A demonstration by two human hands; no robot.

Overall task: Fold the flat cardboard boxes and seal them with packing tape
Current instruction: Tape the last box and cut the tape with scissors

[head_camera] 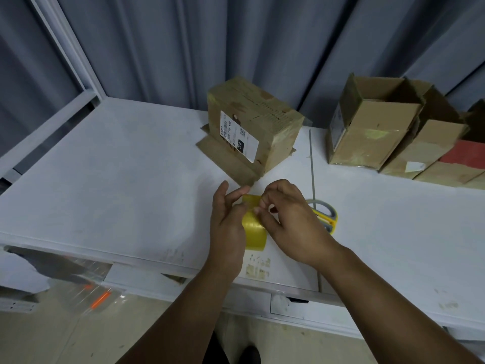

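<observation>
White table [118,179] — tape [256,232] gripped in left hand [228,227], right hand [288,219] pinching at its top edge — box [262,122] straight ahead, just beyond both.

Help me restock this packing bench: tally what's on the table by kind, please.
Cardboard boxes: 4, the labelled box mid-table plus three in the row at the right, which runs out of frame.
Tape roll: 1, yellow, held between left hand and right hand.
Scissors: 1.
Total: 6.
</observation>
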